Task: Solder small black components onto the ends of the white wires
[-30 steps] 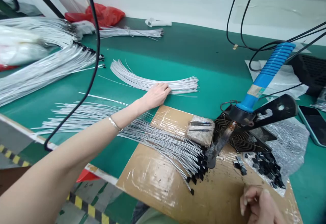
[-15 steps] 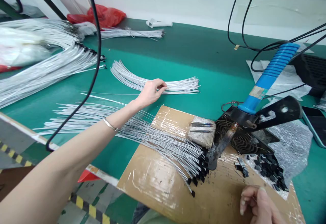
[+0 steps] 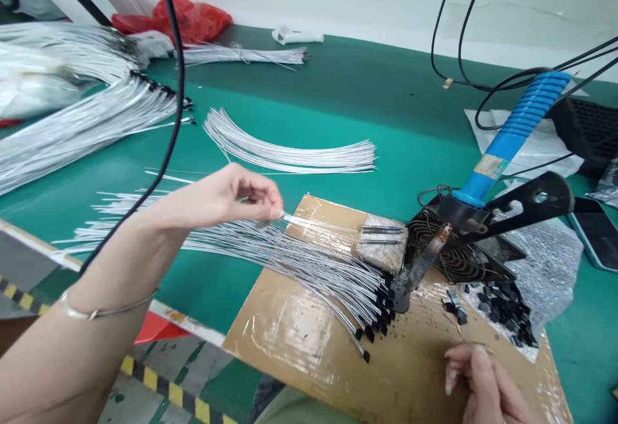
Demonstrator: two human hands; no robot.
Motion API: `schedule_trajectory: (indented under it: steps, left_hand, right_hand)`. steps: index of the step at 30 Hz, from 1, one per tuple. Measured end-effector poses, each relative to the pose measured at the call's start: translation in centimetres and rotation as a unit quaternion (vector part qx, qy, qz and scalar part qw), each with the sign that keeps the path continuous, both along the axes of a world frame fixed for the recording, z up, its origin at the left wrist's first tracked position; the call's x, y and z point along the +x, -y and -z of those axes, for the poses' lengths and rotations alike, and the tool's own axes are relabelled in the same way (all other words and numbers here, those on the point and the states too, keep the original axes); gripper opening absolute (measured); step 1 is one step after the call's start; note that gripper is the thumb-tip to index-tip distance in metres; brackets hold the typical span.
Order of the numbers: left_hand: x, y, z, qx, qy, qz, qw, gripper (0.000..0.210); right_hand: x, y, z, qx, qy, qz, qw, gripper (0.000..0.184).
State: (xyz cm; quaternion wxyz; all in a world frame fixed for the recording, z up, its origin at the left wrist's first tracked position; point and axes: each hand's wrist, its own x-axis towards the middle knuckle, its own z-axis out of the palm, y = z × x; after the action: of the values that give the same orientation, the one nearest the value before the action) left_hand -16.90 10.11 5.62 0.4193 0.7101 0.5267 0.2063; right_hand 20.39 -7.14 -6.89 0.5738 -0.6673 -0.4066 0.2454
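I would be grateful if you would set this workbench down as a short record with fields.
Left hand: pinching a thin white wire
Right hand: fingers curled, over the cardboard
Black-tipped wires: spread across cardboard and green table
Curved wire bundle: on the table, beyond the cardboard
Blue-handled tool: slanting, handle uppermost
Small black pieces: heaped right of the tool's lower end

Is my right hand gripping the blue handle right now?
No, your right hand is over the near part of the cardboard, with the blue handle farther back, clear of its fingers.
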Motion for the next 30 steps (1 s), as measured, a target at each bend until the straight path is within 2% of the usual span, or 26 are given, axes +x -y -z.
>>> schedule_trajectory:
  steps: [2,5,9,13,20,24,30]
  left_hand:
    - [0.6,2.3,-0.1,-0.034,0.008,0.033,0.999,0.019]
    - [1.9,4.9,0.2,-0.039,0.018,0.067,0.997,0.025]
    - [3.0,6.4,0.9,-0.012,0.013,0.075,0.997,0.022]
    - [3.3,6.6,1.4,-0.017,0.026,0.075,0.997,0.020]
    - [4.1,6.3,1.8,-0.007,0.033,0.079,0.996,0.020]
    - [4.2,6.4,2.0,-0.033,0.028,0.093,0.995,0.022]
    - [4.1,6.5,2.5,-0.087,0.040,0.092,0.991,0.023]
  right_hand:
    - [-1.7,0.1,-1.3,0.005,0.010,-0.049,0.999,0.037]
    - [-4.2,-0.1,-3.0,-0.039,-0.028,-0.117,0.992,0.031]
    - [-6.0,-0.9,-4.2,-0.073,-0.086,-0.204,0.973,0.025]
    - [-6.1,-1.3,-4.4,-0.067,-0.113,-0.210,0.969,0.032]
    - [-6.4,-1.2,-4.3,-0.079,-0.165,-0.219,0.958,0.029]
    - [-6.5,-1.4,-4.5,-0.082,-0.188,-0.218,0.954,0.028]
    - [-6.2,-1.5,-4.4,-0.078,-0.170,-0.237,0.953,0.027]
